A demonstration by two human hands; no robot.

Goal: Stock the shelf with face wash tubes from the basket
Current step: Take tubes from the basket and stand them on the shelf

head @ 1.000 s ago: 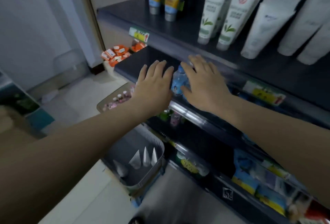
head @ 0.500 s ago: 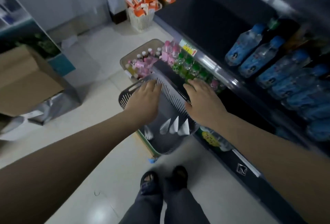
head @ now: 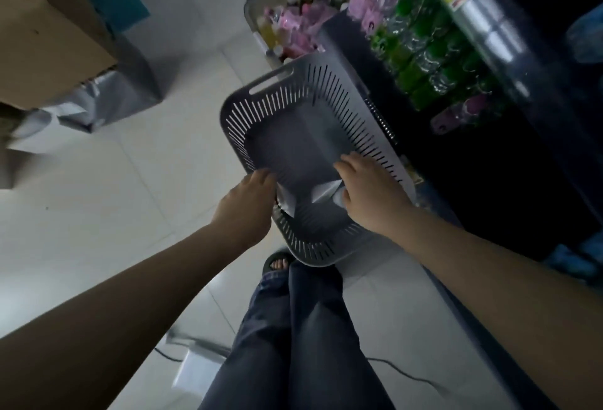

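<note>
Arms reach down; left hand (head: 246, 202) fingers curled, tips hidden; right hand (head: 368, 195) grips a face wash tube (head: 323, 192).

The single head view looks almost straight down, close over the grey basket (head: 326, 89) at centre. Shelving (head: 489, 50) fills 1 to 4 o'clock, the wearer's legs (head: 303, 344) 6 o'clock.

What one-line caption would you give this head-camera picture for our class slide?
Left hand and right hand reach into a grey slotted basket for white face wash tubes.
</note>
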